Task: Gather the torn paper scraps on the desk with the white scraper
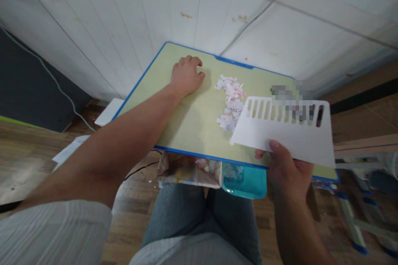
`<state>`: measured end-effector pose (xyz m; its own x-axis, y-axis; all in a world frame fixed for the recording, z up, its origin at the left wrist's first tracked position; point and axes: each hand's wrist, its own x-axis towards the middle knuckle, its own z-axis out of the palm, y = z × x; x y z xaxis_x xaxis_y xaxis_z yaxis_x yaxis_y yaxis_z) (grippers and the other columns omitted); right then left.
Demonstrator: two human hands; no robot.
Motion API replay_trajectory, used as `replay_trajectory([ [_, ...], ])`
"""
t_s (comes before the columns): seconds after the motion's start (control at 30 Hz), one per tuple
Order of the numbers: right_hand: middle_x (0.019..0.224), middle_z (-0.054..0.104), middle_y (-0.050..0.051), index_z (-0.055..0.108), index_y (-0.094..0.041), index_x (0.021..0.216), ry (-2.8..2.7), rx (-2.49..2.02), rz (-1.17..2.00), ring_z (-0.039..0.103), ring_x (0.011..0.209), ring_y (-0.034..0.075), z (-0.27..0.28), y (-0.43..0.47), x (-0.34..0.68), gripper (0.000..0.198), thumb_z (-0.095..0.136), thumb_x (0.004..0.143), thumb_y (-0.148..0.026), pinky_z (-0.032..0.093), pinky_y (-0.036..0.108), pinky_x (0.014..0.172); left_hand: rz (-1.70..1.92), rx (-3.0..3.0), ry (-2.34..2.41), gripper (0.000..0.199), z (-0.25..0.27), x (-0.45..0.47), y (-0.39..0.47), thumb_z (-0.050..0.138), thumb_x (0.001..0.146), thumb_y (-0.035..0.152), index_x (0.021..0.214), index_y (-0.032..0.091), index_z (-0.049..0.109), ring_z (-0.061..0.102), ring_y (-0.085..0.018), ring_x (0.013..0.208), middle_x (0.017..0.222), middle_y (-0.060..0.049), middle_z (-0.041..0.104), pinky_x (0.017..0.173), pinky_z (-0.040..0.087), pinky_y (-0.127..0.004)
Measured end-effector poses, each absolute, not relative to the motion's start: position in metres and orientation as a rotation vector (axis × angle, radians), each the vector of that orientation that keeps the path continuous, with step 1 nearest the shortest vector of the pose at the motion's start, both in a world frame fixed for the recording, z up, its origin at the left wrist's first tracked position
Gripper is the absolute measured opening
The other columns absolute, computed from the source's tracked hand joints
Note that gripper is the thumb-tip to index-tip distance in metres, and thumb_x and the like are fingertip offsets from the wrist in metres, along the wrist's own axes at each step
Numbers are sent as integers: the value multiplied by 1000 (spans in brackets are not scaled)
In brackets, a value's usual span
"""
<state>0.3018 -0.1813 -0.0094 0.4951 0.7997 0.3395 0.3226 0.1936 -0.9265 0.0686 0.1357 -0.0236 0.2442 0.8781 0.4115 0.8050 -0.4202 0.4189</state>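
Note:
My right hand [287, 169] grips the near edge of a white slotted sheet [286, 132], thumb on top and fingers underneath. A row of long slots runs along the sheet's far side, and its left corner is close to a heap of small torn paper scraps [233, 101]. The scraps lie on a pale yellow-green tabletop [192, 128] with a blue rim. On the far left part of that tabletop rests my left hand [187, 74], fingers loosely bent, a gap between thumb and forefinger, nothing visible in it. Some dark, pixelated items [282, 91] lie behind the sheet.
Below the table's front edge are a paper-lined box [186, 172] and a turquoise bin [248, 182], both with scraps in them. A white wall [174, 4] with a cable stands behind the table. Furniture legs [351, 223] are at the lower right.

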Motion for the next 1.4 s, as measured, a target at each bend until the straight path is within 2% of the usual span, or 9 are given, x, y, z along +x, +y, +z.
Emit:
replay_trajectory([
  [0.17, 69, 70, -1, 71, -25, 87, -1097, -1385, 395, 71, 62, 23, -11, -162, 318, 23, 85, 99, -40, 64, 39, 65, 770, 2445, 1650, 40, -15, 74, 123, 68, 108, 17, 147, 17, 78, 63, -43, 152, 155, -17, 73, 132, 50, -59],
  [0.33, 72, 72, 0, 70, -26, 89, -1153, -1412, 458, 70, 61, 22, -18, -159, 326, 22, 84, 98, -39, 64, 39, 67, 678, 2636, 1559, 46, -2, 81, 117, 63, 109, 12, 153, 18, 74, 59, -41, 157, 160, -15, 70, 137, 43, -59],
  [0.43, 72, 71, 0, 70, -26, 91, -1096, -1430, 438, 69, 60, 21, -21, -158, 330, 20, 83, 98, -39, 62, 38, 64, 700, 2662, 1485, 47, -1, 88, 117, 61, 108, 12, 153, 21, 74, 60, -40, 156, 160, -14, 71, 136, 44, -58],
  [0.53, 72, 68, 0, 68, -26, 89, -1015, -1451, 404, 67, 61, 21, -22, -156, 329, 18, 80, 98, -37, 60, 36, 60, 679, 2675, 1447, 50, -4, 90, 114, 60, 107, 13, 155, 19, 74, 63, -41, 154, 161, -16, 71, 133, 47, -59],
  [0.67, 66, 64, -1, 66, -27, 82, -972, -1484, 405, 63, 57, 20, -15, -157, 323, 19, 77, 97, -34, 54, 33, 53, 717, 2627, 1402, 42, -14, 82, 118, 66, 106, 24, 147, 23, 76, 64, -40, 151, 157, -14, 74, 134, 47, -58],
  [0.9, 59, 68, 1, 65, -27, 64, -1160, -1440, 537, 65, 57, 20, -3, -160, 313, 35, 77, 97, -34, 61, 35, 62, 771, 2531, 1500, 38, -34, 76, 148, 69, 105, 34, 141, 25, 77, 63, -42, 148, 151, -14, 74, 130, 50, -58],
  [1.03, 59, 69, 0, 68, -27, 68, -1080, -1413, 639, 63, 54, 20, -7, -155, 320, 25, 77, 91, -33, 56, 33, 54, 719, 2520, 1642, 41, -26, 80, 140, 67, 106, 32, 144, 22, 78, 63, -42, 148, 153, -17, 74, 131, 48, -57],
  [1.13, 60, 70, 0, 69, -27, 71, -1083, -1359, 691, 63, 52, 20, -5, -151, 324, 22, 76, 91, -32, 56, 34, 54, 657, 2518, 1719, 42, -16, 85, 128, 66, 106, 30, 143, 17, 80, 62, -45, 148, 152, -21, 74, 131, 46, -61],
  [1.4, 61, 72, 1, 68, -25, 69, -1172, -1335, 753, 69, 56, 21, -8, -163, 344, 33, 77, 98, -38, 63, 35, 63, 558, 2490, 1866, 42, -4, 91, 115, 62, 110, 32, 143, 15, 82, 63, -46, 148, 151, -25, 75, 129, 46, -61],
])
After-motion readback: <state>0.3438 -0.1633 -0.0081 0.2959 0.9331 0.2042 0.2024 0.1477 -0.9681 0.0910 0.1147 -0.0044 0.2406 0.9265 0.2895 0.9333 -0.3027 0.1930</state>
